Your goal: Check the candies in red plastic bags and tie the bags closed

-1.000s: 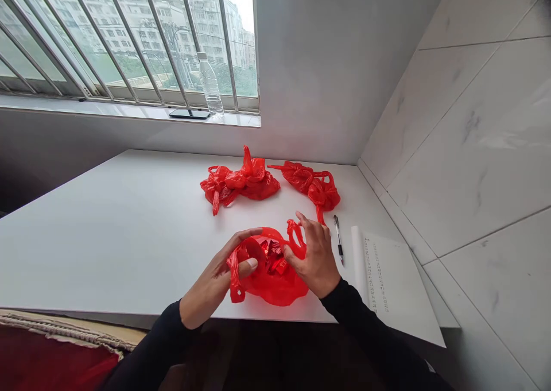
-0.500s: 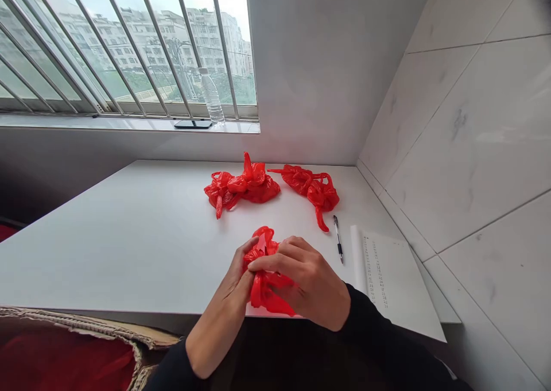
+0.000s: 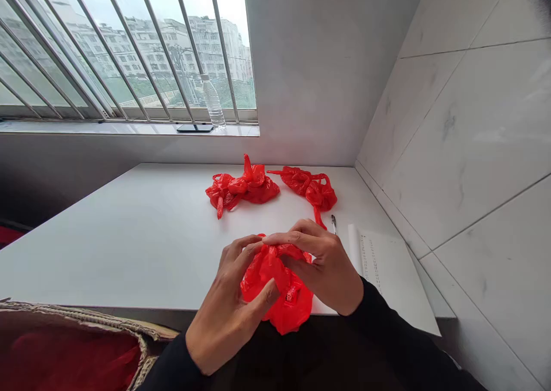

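Red bag (image 3: 290, 302) in both hands, no finished knot shown

At the near edge of the white table (image 3: 107, 242), the bag's gathered top seems pinched by the right hand (image 3: 329, 264). Its left side is cupped by the left hand (image 3: 230, 305); whether it is gripped there cannot be told. Farther back, one tied bag (image 3: 258, 190) and a second tied bag (image 3: 316, 193) are already knotted, so only the held one is judged unfinished.
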### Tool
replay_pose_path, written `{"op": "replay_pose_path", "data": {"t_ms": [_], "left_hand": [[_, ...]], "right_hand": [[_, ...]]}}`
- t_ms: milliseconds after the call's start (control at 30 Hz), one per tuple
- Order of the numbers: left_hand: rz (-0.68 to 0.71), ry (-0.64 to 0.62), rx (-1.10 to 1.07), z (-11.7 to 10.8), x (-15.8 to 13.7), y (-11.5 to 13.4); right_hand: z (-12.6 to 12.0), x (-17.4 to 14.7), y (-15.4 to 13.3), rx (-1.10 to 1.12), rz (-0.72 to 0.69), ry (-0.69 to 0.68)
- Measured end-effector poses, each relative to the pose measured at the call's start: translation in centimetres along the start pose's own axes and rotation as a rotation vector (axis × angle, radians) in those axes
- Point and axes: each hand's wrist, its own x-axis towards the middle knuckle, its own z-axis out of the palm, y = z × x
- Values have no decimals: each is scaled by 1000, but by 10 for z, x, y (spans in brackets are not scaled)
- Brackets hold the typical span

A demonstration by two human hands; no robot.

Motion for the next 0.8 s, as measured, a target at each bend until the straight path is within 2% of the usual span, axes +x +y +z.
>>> {"op": "replay_pose_path", "data": {"t_ms": [67,200,333,400,500,633,700,800], "left_hand": [[-33,-79,-126,-2,1,5],[-169,-63,-321,-2,1,16],[-58,-108,-137,5,2,17],[-34,-42,-92,7,4,13],[-98,48,-323,4,7,6],[-281,38,-801,-6,15,-1],[-317,20,-864,-7,18,-2],[-335,-21,-774,-4,18,2]], "right_hand": [[-2,1,-1,36,35,4],[-5,3,-3,41,60,26],[-6,5,-1,44,74,20],[-8,5,-1,21,89,10],[-12,3,-2,-15,120,19],[-19,2,-8,-34,98,56],[-21,3,-13,-70,91,73],[-22,5,-23,-79,126,64]]}}
